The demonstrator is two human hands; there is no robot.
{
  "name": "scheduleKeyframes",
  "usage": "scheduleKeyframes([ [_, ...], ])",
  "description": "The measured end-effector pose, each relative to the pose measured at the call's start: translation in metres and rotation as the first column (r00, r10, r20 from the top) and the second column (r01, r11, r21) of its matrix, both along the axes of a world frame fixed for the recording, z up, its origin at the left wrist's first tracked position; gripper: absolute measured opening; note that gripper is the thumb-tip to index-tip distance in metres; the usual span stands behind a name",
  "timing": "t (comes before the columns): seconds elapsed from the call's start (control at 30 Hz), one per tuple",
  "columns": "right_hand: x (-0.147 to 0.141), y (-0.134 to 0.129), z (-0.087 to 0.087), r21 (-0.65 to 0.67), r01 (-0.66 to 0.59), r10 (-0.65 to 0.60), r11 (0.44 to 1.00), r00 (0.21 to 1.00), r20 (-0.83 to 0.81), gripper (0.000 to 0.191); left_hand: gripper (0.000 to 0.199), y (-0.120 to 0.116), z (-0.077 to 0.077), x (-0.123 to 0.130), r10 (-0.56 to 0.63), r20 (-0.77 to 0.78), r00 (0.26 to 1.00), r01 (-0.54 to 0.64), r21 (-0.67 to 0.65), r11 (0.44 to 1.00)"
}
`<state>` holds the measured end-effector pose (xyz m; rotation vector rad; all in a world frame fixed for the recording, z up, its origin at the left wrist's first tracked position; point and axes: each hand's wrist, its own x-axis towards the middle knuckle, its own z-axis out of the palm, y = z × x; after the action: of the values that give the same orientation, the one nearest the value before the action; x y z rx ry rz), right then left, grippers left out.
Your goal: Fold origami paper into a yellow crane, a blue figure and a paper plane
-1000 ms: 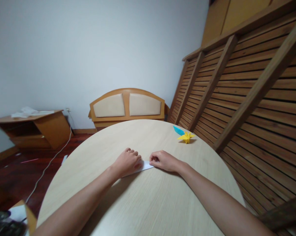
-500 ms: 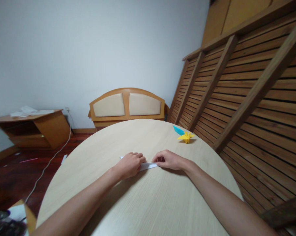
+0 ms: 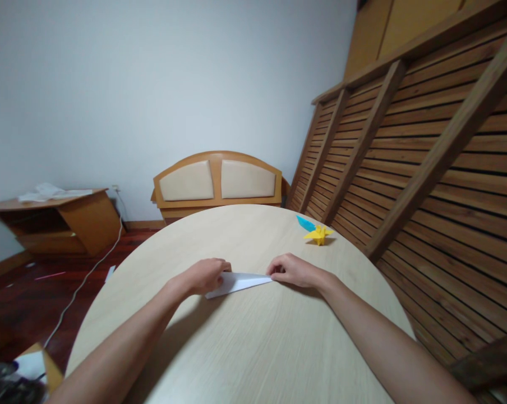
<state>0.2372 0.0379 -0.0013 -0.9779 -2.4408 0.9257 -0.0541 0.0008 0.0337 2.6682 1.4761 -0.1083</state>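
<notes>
A narrow, pointed piece of folded white paper (image 3: 239, 282) lies on the round pale wooden table (image 3: 253, 348). Its thin tip, on the right, is pinched between the thumb and fingers of my right hand (image 3: 293, 270). My left hand (image 3: 207, 275) rests over the wider left end, its fingers curled and touching the paper; the hand covers part of that end. Beyond my right hand stands a yellow origami crane (image 3: 319, 235). Just behind it is a folded blue paper piece (image 3: 305, 223), partly hidden by the crane.
A slatted wooden frame (image 3: 405, 157) leans along the right side of the table. Past the far edge stands a padded headboard (image 3: 217, 177). At left is a low wooden cabinet (image 3: 79, 221) with white sheets on top, and a cable (image 3: 83, 280) crosses the floor.
My left hand has slid left along the paper, baring more of its white surface. My right hand has stayed nearly in place at the tip. The crane and blue piece have not moved.
</notes>
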Motion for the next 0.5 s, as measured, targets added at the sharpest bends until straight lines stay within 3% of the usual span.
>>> scheduleKeyframes([
  [0.23, -0.007, -0.003, 0.001, 0.139, 0.053, -0.054, 0.989, 0.999, 0.002, 0.018, 0.025, -0.004, -0.005, 0.02, -0.074, -0.012, 0.997, 0.075, 0.211, 0.975],
  [0.5, -0.008, -0.001, -0.002, 0.25, -0.015, 0.011, 0.968, 1.0, 0.016, 0.021, 0.046, -0.009, -0.044, 0.044, -0.178, 0.094, 0.98, 0.152, 0.234, 0.96],
])
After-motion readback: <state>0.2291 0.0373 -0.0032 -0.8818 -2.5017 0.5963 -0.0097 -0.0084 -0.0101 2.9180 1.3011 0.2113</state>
